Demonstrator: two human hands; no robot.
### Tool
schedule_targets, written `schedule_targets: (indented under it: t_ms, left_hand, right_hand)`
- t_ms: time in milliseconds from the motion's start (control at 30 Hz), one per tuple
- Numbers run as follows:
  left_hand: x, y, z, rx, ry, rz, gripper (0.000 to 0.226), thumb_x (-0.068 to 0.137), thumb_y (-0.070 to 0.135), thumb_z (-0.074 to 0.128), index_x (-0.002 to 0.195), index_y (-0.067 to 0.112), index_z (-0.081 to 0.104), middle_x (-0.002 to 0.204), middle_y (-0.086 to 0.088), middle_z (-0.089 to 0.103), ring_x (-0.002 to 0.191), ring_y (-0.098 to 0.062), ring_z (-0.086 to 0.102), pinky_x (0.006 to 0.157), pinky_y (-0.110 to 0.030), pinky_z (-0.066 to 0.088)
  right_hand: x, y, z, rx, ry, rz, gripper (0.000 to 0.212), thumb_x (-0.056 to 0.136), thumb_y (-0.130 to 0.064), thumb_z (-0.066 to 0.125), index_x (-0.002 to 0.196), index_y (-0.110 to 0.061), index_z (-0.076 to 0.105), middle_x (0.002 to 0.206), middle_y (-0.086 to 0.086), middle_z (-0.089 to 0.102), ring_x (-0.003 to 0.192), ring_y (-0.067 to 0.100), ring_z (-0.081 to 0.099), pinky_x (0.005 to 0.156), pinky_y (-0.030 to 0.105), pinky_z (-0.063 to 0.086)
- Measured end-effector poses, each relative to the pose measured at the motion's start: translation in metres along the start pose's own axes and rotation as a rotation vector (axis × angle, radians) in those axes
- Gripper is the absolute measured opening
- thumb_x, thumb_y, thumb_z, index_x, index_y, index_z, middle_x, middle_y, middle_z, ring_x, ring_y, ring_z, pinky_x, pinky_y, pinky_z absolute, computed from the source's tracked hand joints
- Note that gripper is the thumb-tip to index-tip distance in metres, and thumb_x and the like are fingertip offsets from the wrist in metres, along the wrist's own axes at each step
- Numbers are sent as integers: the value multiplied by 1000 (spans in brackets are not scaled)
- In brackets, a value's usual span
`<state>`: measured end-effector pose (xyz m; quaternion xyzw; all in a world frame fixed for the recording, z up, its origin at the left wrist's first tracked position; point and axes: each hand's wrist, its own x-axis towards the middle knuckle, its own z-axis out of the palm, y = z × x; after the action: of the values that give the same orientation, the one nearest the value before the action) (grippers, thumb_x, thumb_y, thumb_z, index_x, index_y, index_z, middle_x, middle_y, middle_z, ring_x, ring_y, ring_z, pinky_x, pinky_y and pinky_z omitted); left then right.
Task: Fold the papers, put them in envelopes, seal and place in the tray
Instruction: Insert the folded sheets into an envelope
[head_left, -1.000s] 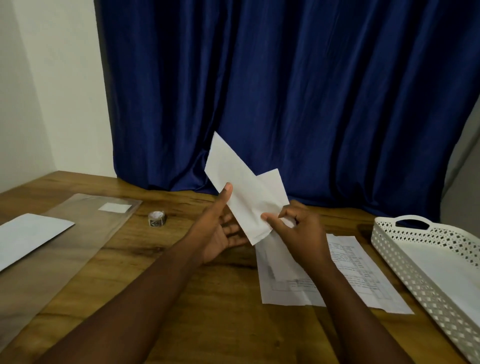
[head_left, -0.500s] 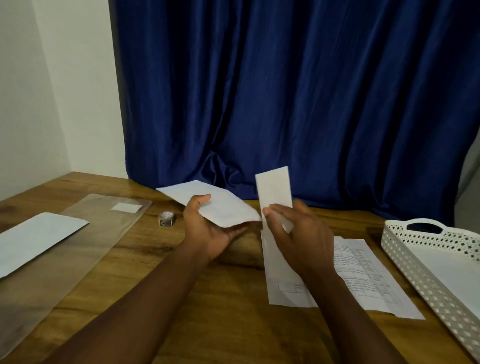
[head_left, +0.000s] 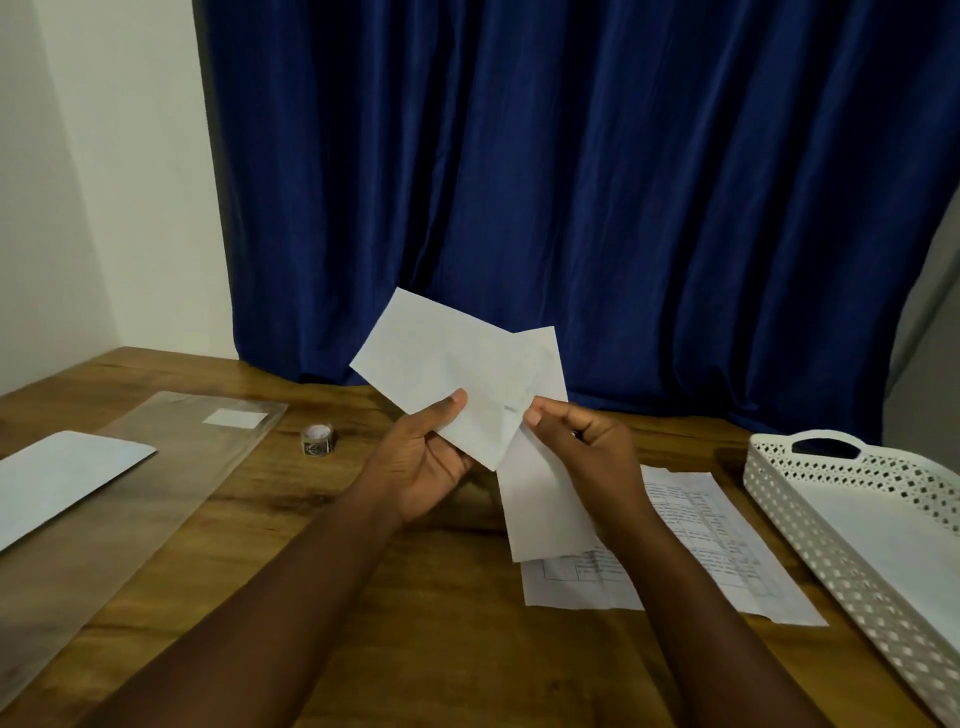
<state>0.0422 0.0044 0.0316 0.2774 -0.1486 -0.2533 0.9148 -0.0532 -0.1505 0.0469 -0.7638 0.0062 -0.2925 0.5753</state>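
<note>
My left hand (head_left: 421, 467) grips a white envelope (head_left: 447, 374) by its lower edge, tilted up above the wooden table. My right hand (head_left: 587, 452) pinches a long folded paper (head_left: 535, 499), which crosses behind the envelope; its top corner shows past the envelope's right edge and its lower half hangs below. I cannot tell whether the paper is inside the envelope. Printed sheets (head_left: 711, 545) lie flat on the table under my right wrist. A white perforated tray (head_left: 779, 473) stands at the right with a white sheet or envelope inside it.
A small roll of stickers or tape (head_left: 318, 440) stands left of my hands. A clear plastic sleeve (head_left: 171, 478) lies at the left, with another white envelope (head_left: 62, 478) partly on it. A blue curtain (head_left: 571, 182) hangs behind the table.
The envelope and the folded paper, held apart half a second ago, have come together and overlap. Both hands have lifted slightly and the envelope has tilted up.
</note>
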Motion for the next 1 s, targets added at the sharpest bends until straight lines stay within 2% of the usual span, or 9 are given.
schedule_targets:
  t_ms: [167,333,467,533,600,667,767,933,1000]
  left_hand:
    - [3,-3,-6,61,-25,-11,60,89,4,65,145,21,50,139,-13,65,129,-37,61,111,-62,42]
    - [1,-5,-4,188,-52,44,61,86,3,67,142,22,51,137,-11,66,124,-33,65,104,-60,50]
    - [0,-8,-3,252,-87,8,54,87,6,66,137,23,54,130,-8,71,120,-31,68,100,-58,54]
    - [-1,-11,-2,302,-63,-32,49,90,12,67,136,22,55,129,-8,71,119,-31,68,101,-57,54]
    - [-3,-15,-1,310,-14,-95,59,87,26,72,142,20,51,134,-13,68,120,-34,67,99,-57,54]
    - [-2,-18,-1,288,18,-147,81,76,49,82,144,20,49,137,-17,65,121,-37,67,97,-60,54]
    - [0,-17,-1,213,-6,-154,108,56,77,81,142,16,54,136,-19,65,125,-39,64,101,-67,49]
    - [-3,-15,4,59,67,-84,64,76,63,67,113,11,69,104,-15,75,94,-30,74,92,-54,57]
    - [-4,-15,5,51,81,-100,63,80,61,67,117,11,68,109,-16,75,97,-31,73,89,-53,58]
  right_hand:
    - [0,4,-1,-35,12,-14,16,93,-24,69,94,-41,68,77,-43,65,76,-16,64,55,2,45]
    - [1,4,-1,-143,79,26,14,89,-31,73,101,-24,76,93,-14,74,74,3,67,54,8,43]
    - [2,6,-2,-153,117,-4,5,88,-24,76,85,-21,74,74,-16,72,67,-4,65,52,5,43]
    - [0,3,-3,-153,146,-99,15,87,-16,77,76,-24,71,68,-20,71,67,-5,65,54,6,44]
    - [-2,5,-6,-424,206,-342,19,88,-14,74,72,-23,68,72,-12,69,64,3,62,52,12,43]
    - [-4,6,-8,-848,196,-605,4,84,-16,72,82,-19,73,82,-6,67,62,7,57,47,21,40]
    - [-7,5,-3,-1040,88,-700,16,86,-25,63,95,-28,76,84,-8,65,63,6,50,48,20,35]
    - [-11,2,6,-1064,20,-649,30,87,-37,52,103,-32,77,94,-8,70,69,10,60,50,19,37]
    - [-11,4,7,-1055,53,-628,33,87,-40,47,100,-33,76,92,-9,68,65,7,55,49,18,32]
